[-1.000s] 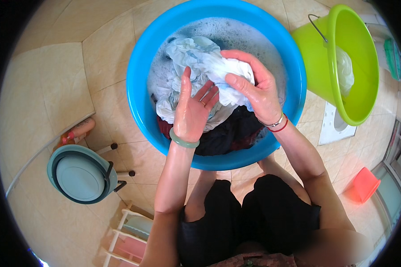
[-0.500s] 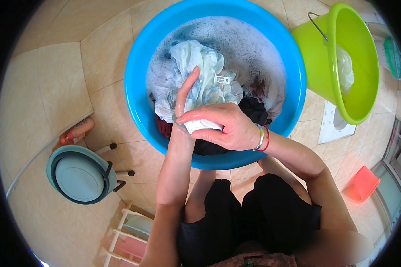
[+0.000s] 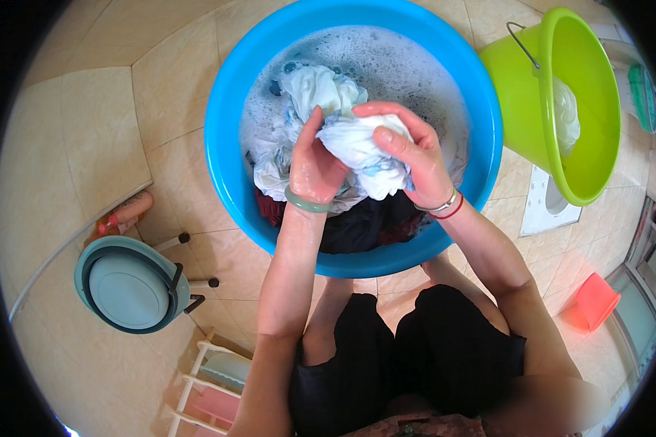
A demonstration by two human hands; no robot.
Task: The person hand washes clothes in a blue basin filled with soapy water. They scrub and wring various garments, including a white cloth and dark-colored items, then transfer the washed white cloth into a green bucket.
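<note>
white cloth [image 3: 368, 153] is bunched up over the blue tub [image 3: 226, 156]. the right hand [image 3: 426, 160] has moved back from across the left hand [image 3: 315, 171], its fingers gripping the cloth. left fingers are partly hidden; can't tell their grip. rubbing seems unfinished.

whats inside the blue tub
The blue tub holds foamy water, bunched whitish cloth with blue patches, and dark cloth toward the near rim. The bottom and anything beneath these are covered.
</note>
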